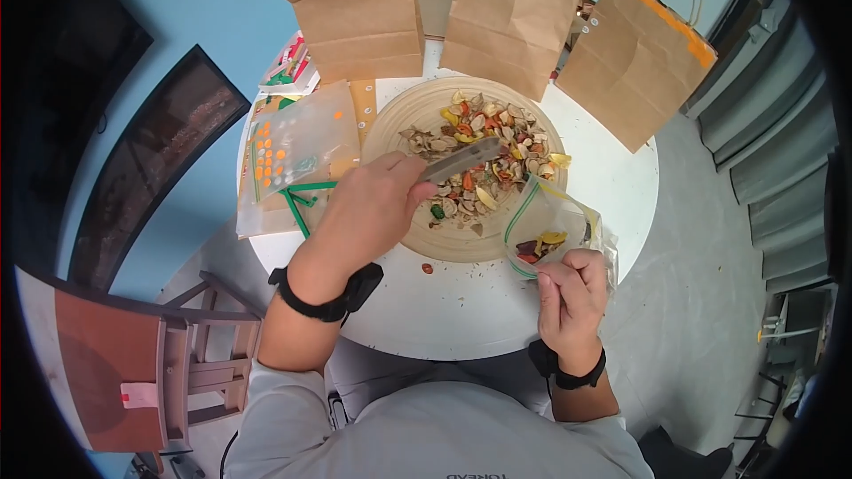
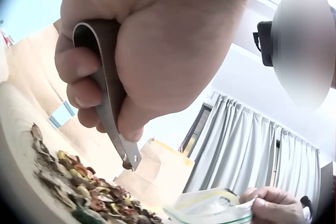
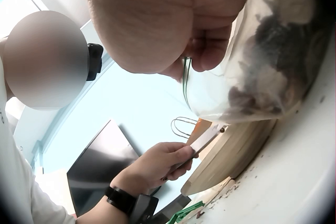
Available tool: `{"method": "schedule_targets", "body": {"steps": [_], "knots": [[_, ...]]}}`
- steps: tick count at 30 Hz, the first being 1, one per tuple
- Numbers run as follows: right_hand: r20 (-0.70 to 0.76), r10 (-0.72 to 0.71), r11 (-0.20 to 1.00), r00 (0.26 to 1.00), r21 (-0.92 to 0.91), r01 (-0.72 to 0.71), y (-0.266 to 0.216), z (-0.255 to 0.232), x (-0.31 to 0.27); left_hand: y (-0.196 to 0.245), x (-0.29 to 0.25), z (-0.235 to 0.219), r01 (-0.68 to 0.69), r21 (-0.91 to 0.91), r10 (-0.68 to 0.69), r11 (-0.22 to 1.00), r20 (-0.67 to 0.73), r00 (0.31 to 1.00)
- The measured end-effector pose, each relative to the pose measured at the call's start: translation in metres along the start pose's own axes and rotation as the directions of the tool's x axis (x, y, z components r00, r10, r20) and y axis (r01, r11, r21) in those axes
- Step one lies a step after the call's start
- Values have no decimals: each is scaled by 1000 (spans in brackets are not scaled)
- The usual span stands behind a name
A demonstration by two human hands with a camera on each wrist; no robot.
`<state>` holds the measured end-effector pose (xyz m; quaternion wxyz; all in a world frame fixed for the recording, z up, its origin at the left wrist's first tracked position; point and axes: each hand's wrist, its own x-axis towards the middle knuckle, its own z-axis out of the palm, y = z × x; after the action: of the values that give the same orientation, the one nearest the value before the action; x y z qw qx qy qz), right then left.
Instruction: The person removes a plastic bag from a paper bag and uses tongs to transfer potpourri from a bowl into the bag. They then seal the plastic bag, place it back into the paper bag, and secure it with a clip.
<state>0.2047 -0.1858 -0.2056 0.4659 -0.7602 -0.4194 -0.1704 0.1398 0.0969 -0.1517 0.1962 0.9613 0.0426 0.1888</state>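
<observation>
My left hand (image 1: 373,208) grips metal tongs (image 1: 461,160) above a round wooden tray (image 1: 395,129) of mixed dried pieces (image 1: 470,200). In the left wrist view the tongs' tips are nearly together, with a small dark piece (image 2: 127,165) between them. My right hand (image 1: 571,297) pinches the rim of a clear zip bag (image 1: 572,213), its mouth spread beside the tray's right edge. Yellow, red and dark pieces (image 1: 543,247) lie inside the bag. The right wrist view shows the bag (image 3: 262,71) bulging with dark and pale pieces beside my fingers.
Three brown paper bags (image 1: 359,31) stand along the table's far side. At the left lie a plastic bag with orange dots (image 1: 302,137) and green strips (image 1: 297,204). A red piece (image 1: 427,268) and crumbs are on the white table (image 1: 426,319) in front of the tray.
</observation>
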Motion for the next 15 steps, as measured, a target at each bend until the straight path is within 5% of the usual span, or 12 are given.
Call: {"method": "schedule_targets", "body": {"steps": [7,13,15], "knots": [[3,-19,1000,1000,10,19,2,0,-1,42,-13,8,-174,-202,200,964,122,972],[-2,4,1000,1000,14,-4,1,-2,-5,-13,6,-7,78,267,-97,960,57,994],[-6,-8,1000,1000,17,8,3,-1,-5,-24,10,-5,85,294,-108,952,64,992]]}}
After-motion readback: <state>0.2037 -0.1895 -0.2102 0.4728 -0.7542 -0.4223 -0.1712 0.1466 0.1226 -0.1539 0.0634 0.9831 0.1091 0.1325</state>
